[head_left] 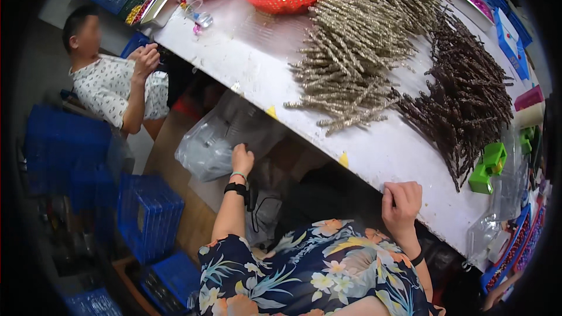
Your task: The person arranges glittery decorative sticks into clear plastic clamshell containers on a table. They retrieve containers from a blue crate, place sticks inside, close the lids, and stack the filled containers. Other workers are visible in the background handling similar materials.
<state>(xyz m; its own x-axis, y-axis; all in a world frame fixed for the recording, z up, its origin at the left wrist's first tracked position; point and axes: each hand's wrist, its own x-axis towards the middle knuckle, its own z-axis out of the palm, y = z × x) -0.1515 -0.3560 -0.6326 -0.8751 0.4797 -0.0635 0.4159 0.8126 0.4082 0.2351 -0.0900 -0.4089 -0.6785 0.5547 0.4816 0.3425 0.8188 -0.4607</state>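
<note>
Below the table's edge, my left hand [242, 160] is closed with curled fingers at the side of a clear plastic bag [205, 151], seemingly gripping it. Whitish contents show dimly through the plastic. My right hand [403, 206] rests its knuckles on the near edge of the white table [257, 61], fingers folded in and nothing seen in them. On the tabletop ahead lies a big pile of glittery gold-beige twisted sticks [357, 47]. Beside it, nearer my right hand, spreads a heap of dark brown glittery sticks [462, 93].
A red basket of green beads [287, 3] stands at the table's far side. Green plastic holders [489, 167] and clear packaging [503, 199] lie at the right. Blue crates [149, 216] crowd the floor at left. Another person [117, 82] sits at the far left.
</note>
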